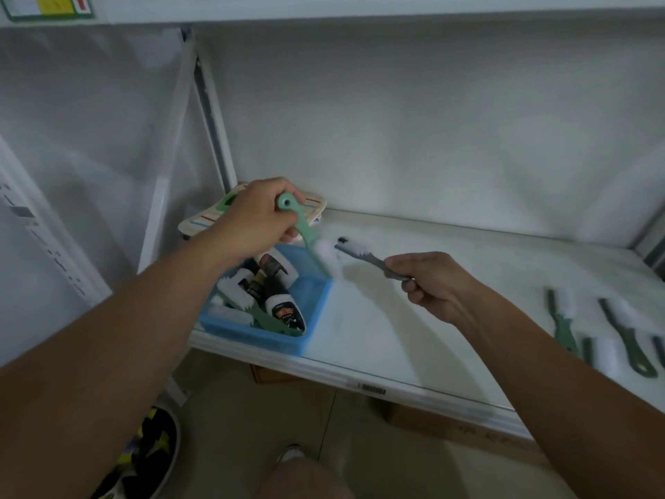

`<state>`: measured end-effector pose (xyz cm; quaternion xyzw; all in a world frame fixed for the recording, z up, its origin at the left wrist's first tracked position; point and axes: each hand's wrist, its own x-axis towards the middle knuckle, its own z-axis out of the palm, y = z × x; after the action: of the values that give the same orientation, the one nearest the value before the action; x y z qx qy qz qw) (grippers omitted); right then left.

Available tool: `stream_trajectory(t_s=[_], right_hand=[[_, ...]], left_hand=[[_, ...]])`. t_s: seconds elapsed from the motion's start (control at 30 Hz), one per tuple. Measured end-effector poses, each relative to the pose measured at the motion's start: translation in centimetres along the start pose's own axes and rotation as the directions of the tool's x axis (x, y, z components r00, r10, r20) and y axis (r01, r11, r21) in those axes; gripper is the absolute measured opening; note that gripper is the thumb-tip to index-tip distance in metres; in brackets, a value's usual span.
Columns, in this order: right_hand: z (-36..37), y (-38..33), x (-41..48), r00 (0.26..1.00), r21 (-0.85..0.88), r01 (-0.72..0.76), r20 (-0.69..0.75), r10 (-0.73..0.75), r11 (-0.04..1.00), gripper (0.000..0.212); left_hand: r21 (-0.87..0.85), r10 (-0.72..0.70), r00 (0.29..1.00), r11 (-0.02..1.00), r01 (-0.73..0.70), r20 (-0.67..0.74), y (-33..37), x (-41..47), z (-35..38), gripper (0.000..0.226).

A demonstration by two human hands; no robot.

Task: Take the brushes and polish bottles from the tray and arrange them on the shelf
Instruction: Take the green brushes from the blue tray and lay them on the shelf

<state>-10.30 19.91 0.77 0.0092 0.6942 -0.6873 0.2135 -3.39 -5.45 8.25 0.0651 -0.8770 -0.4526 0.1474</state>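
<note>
Your left hand (257, 225) is squeezing a light green brush (306, 232) above the blue tray (316, 307). Your right hand (435, 282) is pinching a grey brush (363, 255). Lay both beside the brushes (626, 329) right of that hand.

Both bare forearms extend forward, the left hand (257, 219) raised with fingers curled shut around a light green brush (306, 232), the right hand (433, 284) lower and apart, pinching a grey brush (370, 259) by its handle.
</note>
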Motion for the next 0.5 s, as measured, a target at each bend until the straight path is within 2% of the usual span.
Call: stream_trajectory(t_s=[0.13,0.2,0.27,0.37,0.5], right_hand=[[-4.0,0.6,-1.0,0.999,0.102,0.004,-0.05,0.001,0.995,0.015],[-6.7,0.9,-1.8,0.996,0.149,0.017,-0.089,-0.004,0.989,0.018],[-10.1,1.3,-2.9,0.988,0.182,0.042,-0.153,-0.014,0.982,0.021],[-16.1,2.3,-4.6,0.955,0.184,0.099,-0.293,-0.042,0.978,0.021],[-24.5,4.5,-7.1,0.858,0.1,0.101,-0.513,-0.035,0.99,0.016]], left_hand=[[-0.331,-0.225,0.972,0.924,0.189,-0.072,1.2,-0.4,5.2,0.015],[-0.528,-0.403,0.915,0.783,0.33,-0.025,1.2,-0.7,8.7,0.015],[-0.666,-0.549,0.828,0.577,0.473,0.113,1.3,-1.3,12.6,0.008],[-0.698,-0.618,0.733,0.39,0.601,0.286,2.0,-2.7,19.3,0.008],[-0.691,-0.643,0.662,0.276,0.669,0.385,5.0,-5.1,28.1,0.011]])
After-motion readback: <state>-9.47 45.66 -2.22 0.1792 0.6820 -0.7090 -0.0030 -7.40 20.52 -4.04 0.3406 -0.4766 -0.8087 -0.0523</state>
